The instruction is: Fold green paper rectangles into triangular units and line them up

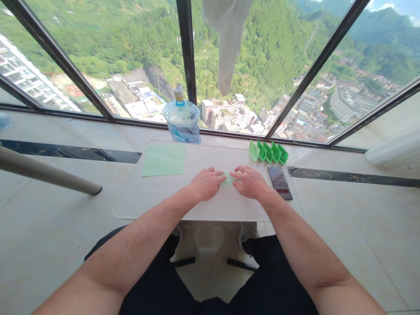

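Note:
A small piece of folded light green paper [229, 177] lies on the white table [210, 210], partly covered by fingers. My left hand [207, 183] presses its left side, fingers closed together over the edge. From the right, my right hand [251, 181] pinches the opposite side with thumb and fingers. Both hands rest low at the tabletop, their fingertips close to each other. A flat stack or sheet of pale green paper [163, 160] lies at the table's back left. Several folded green paper pieces [269, 152] stand in a row at the back right.
A dark phone [280, 183] lies on the table, right of my right hand. Behind the table, a large clear water bottle [182, 120] stands against the window frame [187, 52]. A beige pole [49, 170] reaches across the floor at left. My legs are beneath the table's front edge.

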